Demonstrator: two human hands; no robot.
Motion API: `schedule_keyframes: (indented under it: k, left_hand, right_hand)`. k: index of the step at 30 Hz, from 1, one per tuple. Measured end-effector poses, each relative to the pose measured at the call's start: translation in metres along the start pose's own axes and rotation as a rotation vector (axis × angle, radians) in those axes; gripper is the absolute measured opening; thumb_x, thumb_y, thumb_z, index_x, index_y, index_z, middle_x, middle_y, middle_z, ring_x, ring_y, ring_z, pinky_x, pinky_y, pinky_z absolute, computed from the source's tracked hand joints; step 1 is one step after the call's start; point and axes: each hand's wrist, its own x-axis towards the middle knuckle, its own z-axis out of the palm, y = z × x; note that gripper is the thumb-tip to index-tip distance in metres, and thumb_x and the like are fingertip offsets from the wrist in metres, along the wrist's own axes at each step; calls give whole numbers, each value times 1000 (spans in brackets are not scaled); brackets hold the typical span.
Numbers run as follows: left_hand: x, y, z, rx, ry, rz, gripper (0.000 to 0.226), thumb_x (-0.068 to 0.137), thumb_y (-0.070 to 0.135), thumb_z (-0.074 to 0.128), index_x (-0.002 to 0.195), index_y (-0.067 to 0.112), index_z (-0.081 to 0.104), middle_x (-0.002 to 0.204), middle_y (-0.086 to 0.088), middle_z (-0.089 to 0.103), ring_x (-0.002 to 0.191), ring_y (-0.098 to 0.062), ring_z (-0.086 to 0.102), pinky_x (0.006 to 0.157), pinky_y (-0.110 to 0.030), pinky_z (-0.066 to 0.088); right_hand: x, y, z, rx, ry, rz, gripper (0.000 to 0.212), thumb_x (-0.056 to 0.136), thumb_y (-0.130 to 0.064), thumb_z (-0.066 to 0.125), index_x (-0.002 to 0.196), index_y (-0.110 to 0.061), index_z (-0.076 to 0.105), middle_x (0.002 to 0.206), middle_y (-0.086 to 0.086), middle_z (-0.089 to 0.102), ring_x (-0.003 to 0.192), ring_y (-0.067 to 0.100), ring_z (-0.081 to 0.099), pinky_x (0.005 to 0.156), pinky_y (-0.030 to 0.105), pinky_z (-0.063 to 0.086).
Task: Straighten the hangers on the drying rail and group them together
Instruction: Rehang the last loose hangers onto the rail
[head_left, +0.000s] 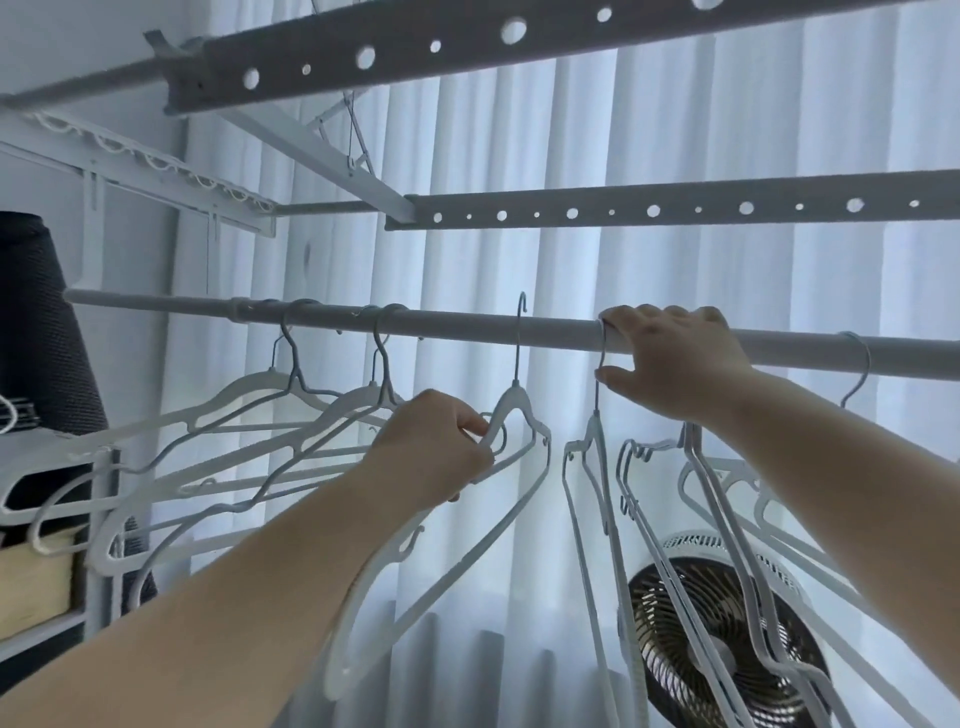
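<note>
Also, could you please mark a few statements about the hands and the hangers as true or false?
1. The left hand grips a white hanger by its shoulder. True.
2. The right hand hangs idle below the rail. False: it rests on the rail, pinching a hook.
3. A fan sits low on the right. True.
4. Shirts hang on the other hangers. False: they are bare.

The drying rail (467, 325) looked like smooth, matt painted metal. The hangers (270, 415) had thin bare-metal hooks and pale bodies with a dull, matt coating. The curtain (675, 130) was sheer pleated cloth. The fan (727, 634) wore a glossy dark grille.
</note>
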Motion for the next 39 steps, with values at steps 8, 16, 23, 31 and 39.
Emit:
schedule_keyframes:
  k: [8,16,23,31,39]
  left_hand:
    - [1,-11,11,71,-57,10,20,75,11,55,81,28,63,80,-6,74,74,-25,70,69,-31,59]
    - [-10,-26,-13,64,6,83,31,84,39,55,108,22,65,99,8,68,100,-11,60,86,-25,45]
    - [-25,-78,-74,200,434,164,18,86,21,54,97,19,68,103,0,67,98,-21,60,82,-30,45]
    - [-21,-141,-116,364,342,-38,34,89,28,48,122,25,50,125,7,56,112,-18,53,83,-29,39]
    - [-16,-173,-126,248,16,-54,18,91,35,45,83,26,58,70,11,64,74,-14,66,66,-28,48]
  right_hand:
    - [2,-3,1,-7,-24,-5,50,87,-44,44,132,-23,33,126,3,52,115,24,47,96,39,30]
    - [-2,-11,-2,64,15,27,66,86,-47,46,141,-21,21,144,8,36,131,28,34,109,42,20]
    - [3,-45,-23,83,121,-84,59,86,-41,49,138,-19,32,145,8,36,133,28,30,111,39,16]
    - [52,-130,-13,210,-74,-151,51,87,-37,51,134,-21,37,137,5,43,124,24,40,93,33,35]
    - [99,-187,7,195,-128,-26,46,88,-33,48,131,-18,39,133,5,48,119,26,45,90,35,38]
